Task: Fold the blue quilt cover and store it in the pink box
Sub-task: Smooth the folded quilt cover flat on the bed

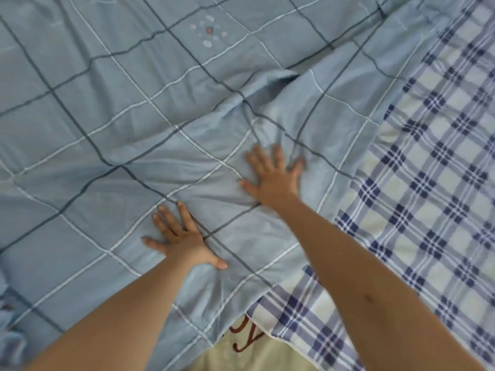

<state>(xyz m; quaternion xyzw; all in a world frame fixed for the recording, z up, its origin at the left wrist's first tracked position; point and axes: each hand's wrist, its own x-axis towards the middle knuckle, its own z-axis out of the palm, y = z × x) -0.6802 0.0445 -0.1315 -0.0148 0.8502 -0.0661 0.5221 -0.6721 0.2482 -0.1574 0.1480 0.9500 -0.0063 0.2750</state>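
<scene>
Hands flat, gripping nothing: left hand (182,236), right hand (276,175) pressing blue quilt cover (107,116); its free edge rightward, nearer right hand.

The bed (455,263) wears a white sheet with navy plaid checks (428,183), bare at right and near. A light blue quilt cover with dark and white grid lines (107,129) lies spread across its left and far parts, creased mid-way.

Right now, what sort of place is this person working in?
Probably a bed in a bedroom: a quilt cover lies spread over a plaid sheet, and the left hand and right hand press flat on the cover.
</scene>
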